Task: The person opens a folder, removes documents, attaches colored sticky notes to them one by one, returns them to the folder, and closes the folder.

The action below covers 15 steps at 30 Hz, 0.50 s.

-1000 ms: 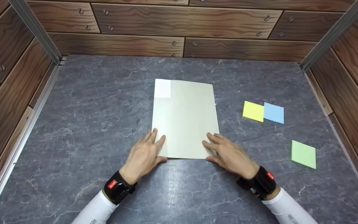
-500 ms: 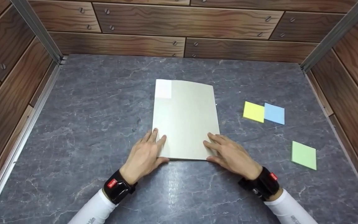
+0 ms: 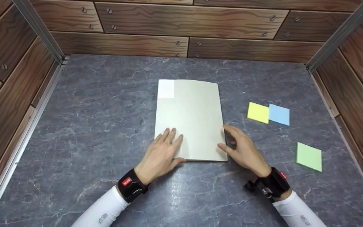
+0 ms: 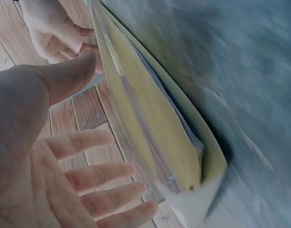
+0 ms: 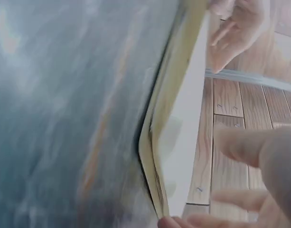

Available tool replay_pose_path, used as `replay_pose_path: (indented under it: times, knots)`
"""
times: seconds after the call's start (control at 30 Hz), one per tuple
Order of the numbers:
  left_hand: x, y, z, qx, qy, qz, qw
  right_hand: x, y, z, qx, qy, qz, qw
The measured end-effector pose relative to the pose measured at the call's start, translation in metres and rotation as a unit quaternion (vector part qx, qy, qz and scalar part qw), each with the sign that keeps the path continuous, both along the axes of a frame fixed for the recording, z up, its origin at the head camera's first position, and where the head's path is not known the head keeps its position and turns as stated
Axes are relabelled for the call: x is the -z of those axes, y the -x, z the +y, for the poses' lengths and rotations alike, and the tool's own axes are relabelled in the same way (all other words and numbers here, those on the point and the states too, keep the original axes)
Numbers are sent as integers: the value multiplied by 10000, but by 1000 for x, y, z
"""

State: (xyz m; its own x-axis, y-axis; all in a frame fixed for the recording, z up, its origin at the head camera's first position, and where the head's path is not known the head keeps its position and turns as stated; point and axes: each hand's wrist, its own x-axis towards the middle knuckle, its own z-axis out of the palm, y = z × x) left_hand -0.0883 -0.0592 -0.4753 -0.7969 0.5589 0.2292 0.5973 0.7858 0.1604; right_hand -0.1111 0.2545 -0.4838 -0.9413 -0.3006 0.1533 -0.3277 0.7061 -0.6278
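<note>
A pale cream folder [image 3: 194, 116] lies closed on the grey marbled table, a white square patch [image 3: 166, 88] at its upper left corner. My left hand [image 3: 160, 153] rests on its lower left part with straight, spread fingers. My right hand [image 3: 247, 152] is at the folder's lower right edge, fingertips against the side and thumb over the cover. The left wrist view shows the folder's near edge [image 4: 150, 128] slightly parted, with yellowish and dark layers inside. In the right wrist view, fingertips [image 5: 171, 222] touch the folder's edge and the thumb stands apart from it.
Right of the folder, a yellow sticky-note pad [image 3: 258, 113] touches a blue one [image 3: 279, 114]. A green pad [image 3: 309, 157] lies nearer, at the right. Wood-patterned walls [image 3: 187, 22] with metal corner posts enclose the table's back and sides.
My left hand has slid right, further onto the cover. My right hand has moved from lying on the cover to its right edge. The folder's lower right corner has shifted slightly right.
</note>
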Motion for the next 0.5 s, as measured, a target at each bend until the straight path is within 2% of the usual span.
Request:
replay_pose_path:
  times: [0.13,0.3,0.5]
  knots:
    - [2,5,13,3,178,33,9998,1,6,9,375,667,-468,9960]
    - [3,7,23,-34,420,59,9991,10,14,20,440,1051,-920,9892]
    - [6,8,26,-62,581,165,9982,2,18,14,658,1673,-1680,9692]
